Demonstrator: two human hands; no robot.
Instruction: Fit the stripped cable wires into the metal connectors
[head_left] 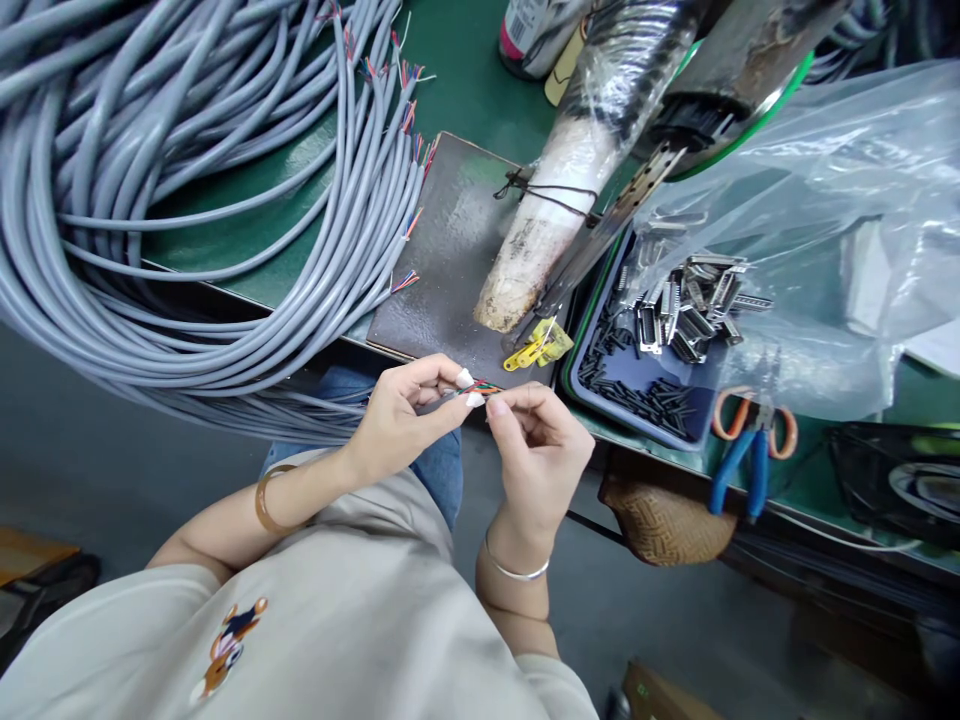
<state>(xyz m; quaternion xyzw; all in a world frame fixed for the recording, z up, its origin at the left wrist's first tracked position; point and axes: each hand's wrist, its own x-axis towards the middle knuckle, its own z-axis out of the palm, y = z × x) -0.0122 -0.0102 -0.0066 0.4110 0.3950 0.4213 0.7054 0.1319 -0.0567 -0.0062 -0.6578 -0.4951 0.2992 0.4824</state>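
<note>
While your left hand [396, 418] pinches thin multicoloured plastic-coated wires [486, 388] mid-frame, your right hand [541, 452] grasps them too; apparent strand-separating calls for light fingertips.

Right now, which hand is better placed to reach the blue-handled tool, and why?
Right, probably: the right hand lies nearer the blue-handled tool, with the left hand farther off. Both are at the coloured wires, though.

The person wears a loose beige short-sleeved top [352, 610] with a small brown, navy and white animal figure [229, 648] on it, blue jeans [441, 475], a flat tan bangle [264, 500] on the left wrist and a thin silvery bangle [519, 573] on the right.
</note>
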